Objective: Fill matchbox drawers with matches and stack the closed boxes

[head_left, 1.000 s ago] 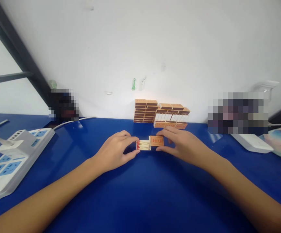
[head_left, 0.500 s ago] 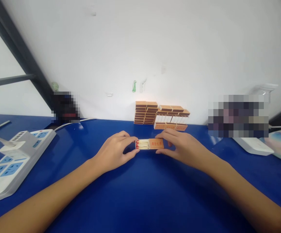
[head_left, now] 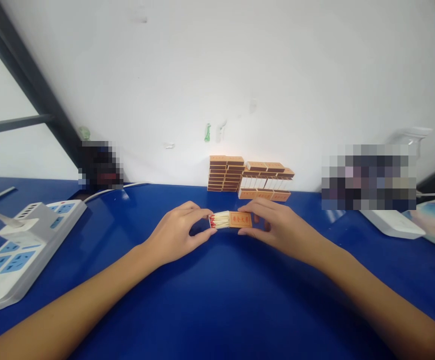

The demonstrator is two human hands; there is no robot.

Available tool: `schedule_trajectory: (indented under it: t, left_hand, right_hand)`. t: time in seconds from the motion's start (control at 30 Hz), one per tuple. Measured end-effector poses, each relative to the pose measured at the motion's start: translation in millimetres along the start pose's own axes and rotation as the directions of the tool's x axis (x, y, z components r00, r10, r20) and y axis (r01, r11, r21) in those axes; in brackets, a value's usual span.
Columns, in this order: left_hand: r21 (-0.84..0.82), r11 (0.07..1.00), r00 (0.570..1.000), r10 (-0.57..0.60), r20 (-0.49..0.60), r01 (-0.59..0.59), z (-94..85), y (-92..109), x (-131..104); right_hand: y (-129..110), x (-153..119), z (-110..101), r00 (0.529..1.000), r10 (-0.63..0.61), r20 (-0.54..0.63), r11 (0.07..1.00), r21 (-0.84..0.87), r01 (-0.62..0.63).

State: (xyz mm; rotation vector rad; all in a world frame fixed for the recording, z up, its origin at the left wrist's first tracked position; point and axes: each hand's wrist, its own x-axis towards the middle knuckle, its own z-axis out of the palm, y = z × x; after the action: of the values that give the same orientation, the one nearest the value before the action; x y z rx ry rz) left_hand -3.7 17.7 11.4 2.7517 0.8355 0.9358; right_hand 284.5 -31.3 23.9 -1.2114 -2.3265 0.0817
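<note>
Between my hands is a matchbox [head_left: 241, 219] with its inner tray [head_left: 221, 219] pulled out to the left. Matches with red heads fill the tray, heads towards the left end. Thumb and fingers of my left hand [head_left: 181, 231] pinch the tray's left end. The orange sleeve with red characters is gripped by my right hand [head_left: 277, 224], thumb on the near side and fingers on the far side. Behind, a stack of matchboxes [head_left: 225, 174] stands against the wall. Beside it is a structure of matchboxes [head_left: 265, 181] with upright matches between its layers.
On the left of the blue table [head_left: 217, 300] lies a white power strip [head_left: 14, 265] with a plug and cable. Blurred-out items [head_left: 369, 177] and a white device [head_left: 392, 223] are at the right. The white wall [head_left: 217, 65] bounds the back.
My right hand has shifted slightly left with the sleeve, so a little less of the tray shows. The matchbox is now slightly tilted. My left hand keeps its grip on the tray end.
</note>
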Motion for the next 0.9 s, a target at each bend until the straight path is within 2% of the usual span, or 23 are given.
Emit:
schedule_trajectory:
  t: [0.13, 0.3, 0.53, 0.73, 0.9]
  left_hand:
    - [-0.047, 0.998, 1.000, -0.029, 0.002, 0.029, -1.5, 1.2, 1.4]
    - [-0.088, 0.995, 0.999, -0.046, -0.009, 0.045, -2.3, 1.5, 2.1]
    - [-0.159, 0.985, 0.997, -0.073, 0.013, 0.074, -2.8, 0.5, 4.0]
    - [-0.163, 0.983, 0.996, -0.086, 0.009, 0.086, -3.6, 0.5, 5.1]
    - [-0.166, 0.982, 0.996, -0.080, 0.037, 0.085, -3.6, -0.3, 4.2]
  right_hand:
    - [0.8, 1.5, 1.2, 0.999, 0.046, -0.016, 0.993, 0.112, -0.044]
    - [0.8, 2.7, 0.1, 0.993, 0.110, -0.041, 0.984, 0.144, -0.103]
    - [-2.0, 3.7, -0.4, 0.988, 0.104, -0.114, 0.981, 0.177, -0.083]
    - [-2.5, 3.5, 0.9, 0.990, 0.087, -0.114, 0.981, 0.181, -0.066]
    - [-4.6, 2.1, 0.4, 0.992, 0.022, -0.121, 0.993, 0.120, -0.007]
